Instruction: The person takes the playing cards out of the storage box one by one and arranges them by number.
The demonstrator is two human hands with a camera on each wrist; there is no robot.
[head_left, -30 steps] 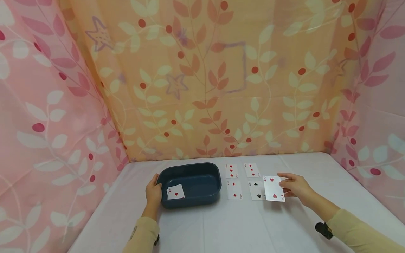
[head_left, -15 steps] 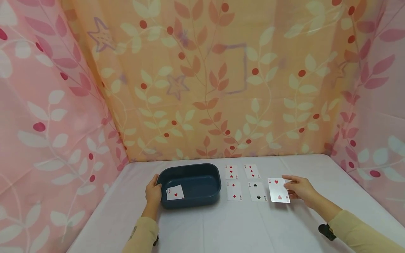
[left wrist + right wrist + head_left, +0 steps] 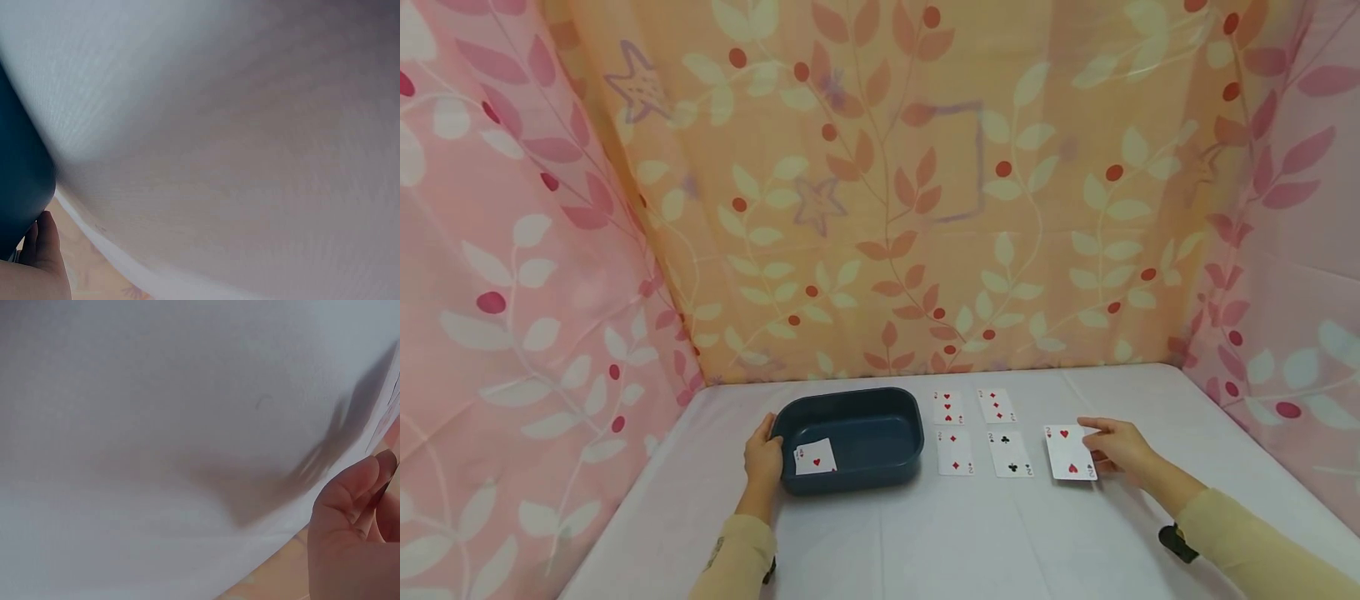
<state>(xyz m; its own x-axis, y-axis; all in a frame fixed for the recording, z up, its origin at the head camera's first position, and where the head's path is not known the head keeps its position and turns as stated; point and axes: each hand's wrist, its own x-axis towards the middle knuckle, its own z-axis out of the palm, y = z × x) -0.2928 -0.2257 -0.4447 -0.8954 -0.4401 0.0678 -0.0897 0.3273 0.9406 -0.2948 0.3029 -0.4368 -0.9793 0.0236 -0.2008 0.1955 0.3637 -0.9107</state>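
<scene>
My right hand (image 3: 1122, 450) pinches the right edge of a two of hearts playing card (image 3: 1070, 452), which hovers close over the white table with its face up. In the right wrist view, thumb and fingertips of the right hand (image 3: 353, 512) meet at the card's edge. My left hand (image 3: 763, 458) grips the left end of a dark blue rectangular tub (image 3: 850, 482), thumb at the rim. An ace of hearts (image 3: 823, 452) lies face up in the tub's near left corner, overlapping what looks like another card edge.
Between tub and held card, a three of hearts (image 3: 948, 408), three of diamonds (image 3: 996, 406), two of diamonds (image 3: 956, 452) and two of clubs (image 3: 1011, 454) lie face up in two rows. A leaf-patterned curtain (image 3: 910, 250) closes off the table's back.
My right hand has moved right with the two of hearts, lowering it slightly and uncovering the two of clubs. The left hand and tub have stayed in place.
</scene>
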